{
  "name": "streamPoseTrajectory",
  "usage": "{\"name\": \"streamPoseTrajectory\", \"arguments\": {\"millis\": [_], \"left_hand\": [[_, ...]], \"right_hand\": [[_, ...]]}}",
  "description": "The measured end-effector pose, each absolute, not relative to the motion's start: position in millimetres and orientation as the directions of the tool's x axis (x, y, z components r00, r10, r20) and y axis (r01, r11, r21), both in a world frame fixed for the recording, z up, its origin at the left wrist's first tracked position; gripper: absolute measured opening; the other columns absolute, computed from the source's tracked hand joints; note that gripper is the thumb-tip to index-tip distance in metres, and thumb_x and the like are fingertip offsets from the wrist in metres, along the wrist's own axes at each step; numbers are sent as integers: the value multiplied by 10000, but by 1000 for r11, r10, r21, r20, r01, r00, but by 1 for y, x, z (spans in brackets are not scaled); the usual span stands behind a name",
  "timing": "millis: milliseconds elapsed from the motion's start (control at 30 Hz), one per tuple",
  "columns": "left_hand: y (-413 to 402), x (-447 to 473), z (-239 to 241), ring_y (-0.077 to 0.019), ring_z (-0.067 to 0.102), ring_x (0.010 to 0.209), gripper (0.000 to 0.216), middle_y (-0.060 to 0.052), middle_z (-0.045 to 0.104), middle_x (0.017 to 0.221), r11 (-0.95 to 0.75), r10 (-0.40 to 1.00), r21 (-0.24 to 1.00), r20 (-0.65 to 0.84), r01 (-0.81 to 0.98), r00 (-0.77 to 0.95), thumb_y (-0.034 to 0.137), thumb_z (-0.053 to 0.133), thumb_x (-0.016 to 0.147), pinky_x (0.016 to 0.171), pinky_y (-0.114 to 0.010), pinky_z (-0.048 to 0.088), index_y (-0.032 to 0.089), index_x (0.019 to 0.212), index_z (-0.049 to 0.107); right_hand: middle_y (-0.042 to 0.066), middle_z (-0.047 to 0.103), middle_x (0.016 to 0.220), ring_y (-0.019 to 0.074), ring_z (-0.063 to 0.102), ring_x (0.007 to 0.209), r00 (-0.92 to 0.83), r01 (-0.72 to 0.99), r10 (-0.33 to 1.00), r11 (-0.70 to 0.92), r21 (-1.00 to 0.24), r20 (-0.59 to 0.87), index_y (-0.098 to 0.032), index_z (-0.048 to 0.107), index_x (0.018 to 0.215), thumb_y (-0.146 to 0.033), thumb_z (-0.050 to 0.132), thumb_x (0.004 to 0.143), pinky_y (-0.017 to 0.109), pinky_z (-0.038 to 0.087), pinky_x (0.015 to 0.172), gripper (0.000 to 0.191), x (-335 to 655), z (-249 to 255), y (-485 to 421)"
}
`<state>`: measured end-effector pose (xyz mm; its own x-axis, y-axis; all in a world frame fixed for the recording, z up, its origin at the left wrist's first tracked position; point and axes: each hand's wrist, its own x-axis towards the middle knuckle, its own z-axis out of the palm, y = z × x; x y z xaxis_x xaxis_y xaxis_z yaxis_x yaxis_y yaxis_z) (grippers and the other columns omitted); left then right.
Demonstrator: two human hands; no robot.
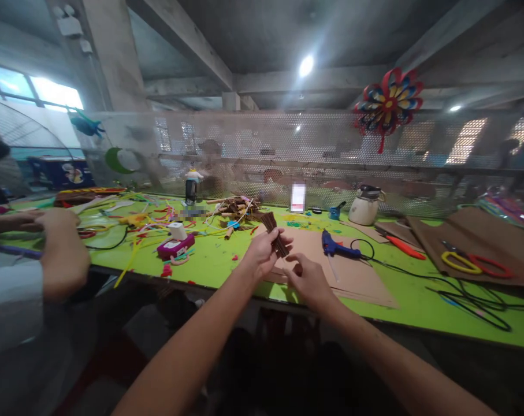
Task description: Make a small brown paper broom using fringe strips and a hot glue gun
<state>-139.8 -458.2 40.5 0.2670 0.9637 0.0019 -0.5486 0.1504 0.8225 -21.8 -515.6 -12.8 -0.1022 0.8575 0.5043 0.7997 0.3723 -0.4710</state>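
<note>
My left hand is closed around a bundle of thin brown sticks, which tilts over the near part of the table. The upper ends fan out slightly above my thumb. Just to the right, my right hand is beside the bundle's lower end, its fingers curled and thumb and forefinger a little apart. I make out nothing in it. Beneath both hands lies a sheet of brown cardboard. A blue glue gun rests on the sheet to the right of my hands.
Scissors, a red-handled tool and black cables lie right. A white jug and lit phone stand behind. A brown scrap pile and purple box lie left. A co-worker's arm reaches in.
</note>
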Motion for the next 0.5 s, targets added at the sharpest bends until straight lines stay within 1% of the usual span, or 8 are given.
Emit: {"name": "streamPoseTrajectory", "arguments": {"millis": [67, 133, 200, 267, 367, 433, 500], "left_hand": [[-457, -152, 44, -141, 637, 600, 214, -12, 572, 577, 157, 964, 801, 3, -577, 267, 145, 366, 943, 665, -294, 519, 127, 811, 535], [-456, -164, 47, -129, 626, 579, 230, -13, 569, 584, 163, 961, 789, 9, -593, 276, 156, 350, 950, 623, -261, 510, 128, 803, 524], [-457, -173, 49, -121, 611, 556, 237, -26, 579, 604, 172, 954, 782, 20, -599, 300, 176, 348, 955, 569, -233, 491, 127, 799, 519], [-459, -180, 50, -133, 610, 560, 252, -38, 584, 617, 188, 941, 780, 31, -597, 337, 196, 335, 958, 557, -242, 490, 128, 799, 518], [-461, -187, 50, -145, 597, 551, 264, -34, 561, 591, 215, 918, 783, 41, -584, 394, 208, 322, 958, 553, -256, 490, 131, 797, 516], [-460, -189, 50, -123, 556, 509, 260, -15, 521, 555, 222, 907, 787, 49, -575, 418, 211, 327, 956, 503, -214, 449, 134, 791, 512], [-460, -192, 50, -92, 488, 456, 260, 11, 467, 525, 215, 899, 796, 65, -566, 432, 218, 328, 957, 445, -167, 376, 138, 786, 506]], "right_hand": [[8, 673, 605, 162, 624, 556, -174, 789, 872, 402, -465, 457, -160, 626, 962, -223, 538, 847, 230, 405, 545, 158, -26, -11, -532], [26, 690, 663, 180, 639, 623, -242, 790, 870, 435, -433, 430, -176, 663, 853, -188, 583, 811, 246, 405, 583, 92, -29, -8, -547], [50, 695, 731, 200, 645, 697, -290, 792, 860, 462, -399, 420, -175, 676, 785, -152, 586, 801, 264, 403, 626, 95, -31, -4, -561], [57, 683, 765, 197, 640, 731, -326, 788, 849, 487, -375, 417, -174, 676, 775, -139, 554, 825, 267, 398, 647, 136, -32, 1, -573], [43, 668, 786, 172, 634, 730, -383, 764, 836, 526, -374, 393, -184, 662, 805, -149, 520, 852, 250, 397, 643, 153, -34, 6, -592], [37, 673, 797, 167, 638, 730, -442, 747, 830, 551, -372, 342, -191, 653, 814, -152, 515, 845, 243, 403, 630, 147, -37, 6, -605], [42, 689, 802, 175, 650, 724, -533, 723, 810, 587, -365, 246, -200, 664, 812, -173, 523, 826, 244, 419, 613, 145, -41, 2, -616]]}}
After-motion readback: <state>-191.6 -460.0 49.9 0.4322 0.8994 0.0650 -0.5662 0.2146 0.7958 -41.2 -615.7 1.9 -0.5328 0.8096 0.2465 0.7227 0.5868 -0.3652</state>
